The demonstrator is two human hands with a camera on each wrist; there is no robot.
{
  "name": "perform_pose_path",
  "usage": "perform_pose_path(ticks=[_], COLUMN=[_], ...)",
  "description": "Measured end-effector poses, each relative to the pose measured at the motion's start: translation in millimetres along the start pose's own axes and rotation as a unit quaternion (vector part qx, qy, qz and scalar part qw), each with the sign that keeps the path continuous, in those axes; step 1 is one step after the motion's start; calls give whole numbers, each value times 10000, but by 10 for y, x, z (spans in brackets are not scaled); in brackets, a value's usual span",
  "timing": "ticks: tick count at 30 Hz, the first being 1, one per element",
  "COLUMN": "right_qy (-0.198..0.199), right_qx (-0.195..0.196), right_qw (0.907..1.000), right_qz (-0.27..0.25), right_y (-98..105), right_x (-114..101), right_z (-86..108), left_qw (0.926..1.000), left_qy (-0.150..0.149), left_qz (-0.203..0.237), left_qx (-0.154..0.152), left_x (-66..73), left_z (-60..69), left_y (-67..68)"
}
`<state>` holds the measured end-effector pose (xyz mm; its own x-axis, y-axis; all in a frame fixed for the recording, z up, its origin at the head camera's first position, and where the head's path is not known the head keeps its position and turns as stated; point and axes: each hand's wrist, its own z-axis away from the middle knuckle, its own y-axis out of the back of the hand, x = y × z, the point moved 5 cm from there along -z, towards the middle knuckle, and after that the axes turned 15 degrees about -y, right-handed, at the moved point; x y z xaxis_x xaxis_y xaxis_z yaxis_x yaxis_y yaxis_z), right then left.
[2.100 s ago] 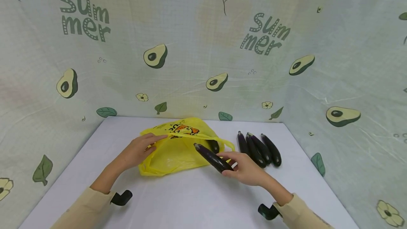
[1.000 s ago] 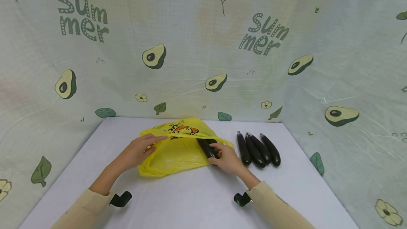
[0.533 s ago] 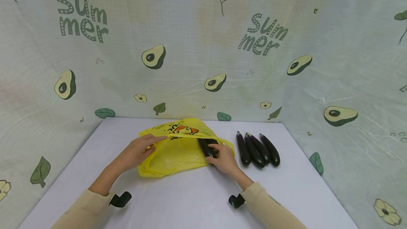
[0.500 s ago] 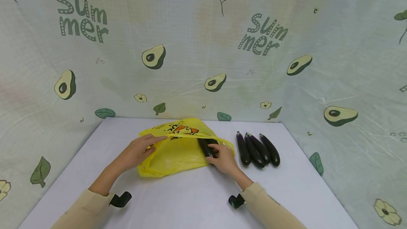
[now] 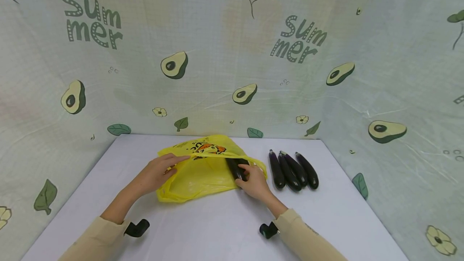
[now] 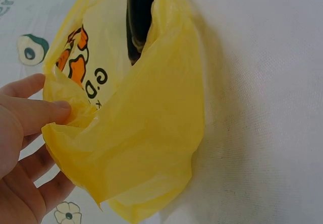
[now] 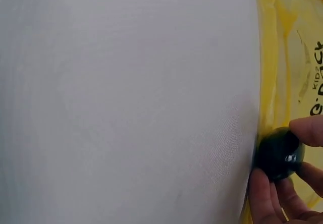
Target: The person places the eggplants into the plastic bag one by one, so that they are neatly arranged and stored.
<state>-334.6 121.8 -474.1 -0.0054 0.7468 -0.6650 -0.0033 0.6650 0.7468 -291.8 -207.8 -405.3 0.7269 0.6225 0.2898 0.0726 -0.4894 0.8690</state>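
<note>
A yellow plastic bag lies on its side on the table, its mouth facing the person. My left hand pinches the upper edge of that mouth at the left; in the left wrist view the thumb lies on the film. Inside the right part of the mouth, my right hand grips a dark eggplant by its rounded end, thumb and fingers around it. The right wrist view shows that eggplant's glossy end. Dark eggplant tips inside the bag appear in the left wrist view.
To the right of the bag, several eggplants lie side by side on the white table. A patterned cloth rises behind the table and along both sides. Black wrist-worn devices sit at both cuffs.
From beside the bag, my right hand has moved left and carried the eggplant into the bag's mouth. Over the last half second it stays nearly still. The left hand keeps its place.
</note>
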Motion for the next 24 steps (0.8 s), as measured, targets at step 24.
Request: perform_pose_path(ticks=[24], right_qy=[-528], right_qx=[690], right_qw=[9956], right_qz=[-338], right_y=[-31], right_x=[-21], right_z=[-40], left_qw=[10000], left_qy=[-39], left_qz=[-8], left_qx=[11], left_x=[-8], left_z=[0], left_y=[4])
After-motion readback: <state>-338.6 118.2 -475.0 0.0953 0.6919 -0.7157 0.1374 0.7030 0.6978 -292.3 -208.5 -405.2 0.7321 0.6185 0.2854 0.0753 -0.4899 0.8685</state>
